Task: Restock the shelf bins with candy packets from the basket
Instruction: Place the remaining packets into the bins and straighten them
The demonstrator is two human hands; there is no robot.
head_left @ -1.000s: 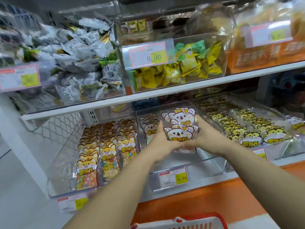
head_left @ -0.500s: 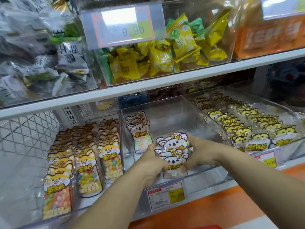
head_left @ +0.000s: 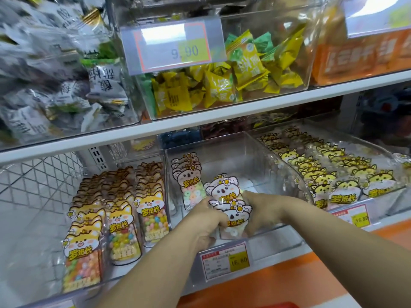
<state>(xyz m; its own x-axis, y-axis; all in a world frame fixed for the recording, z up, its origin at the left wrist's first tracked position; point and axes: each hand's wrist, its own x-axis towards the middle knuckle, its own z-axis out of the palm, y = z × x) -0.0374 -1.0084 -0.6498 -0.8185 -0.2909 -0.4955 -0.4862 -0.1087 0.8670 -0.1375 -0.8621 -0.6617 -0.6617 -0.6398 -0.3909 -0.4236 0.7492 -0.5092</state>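
A small stack of koala-printed candy packets (head_left: 229, 203) stands inside the clear middle bin (head_left: 278, 165) on the lower shelf, near its front wall. My left hand (head_left: 206, 218) grips the stack's left side and my right hand (head_left: 262, 210) grips its right side. Further back on the bin's left stands a row of the same koala packets (head_left: 189, 185). The right and rear of this bin hold nothing. Only a red sliver of the basket (head_left: 278, 305) shows at the bottom edge.
Fox-printed candy packets (head_left: 115, 218) fill the left bin in rows; yellow cat packets (head_left: 329, 174) fill the right bin. The upper shelf (head_left: 222, 116) overhangs with bins of yellow-green sweets (head_left: 233, 76) and grey bags. A price tag (head_left: 224, 261) hangs on the middle bin's front.
Both hands have carried the koala packets down from above the bin into its front part. The view has moved closer to the shelf.
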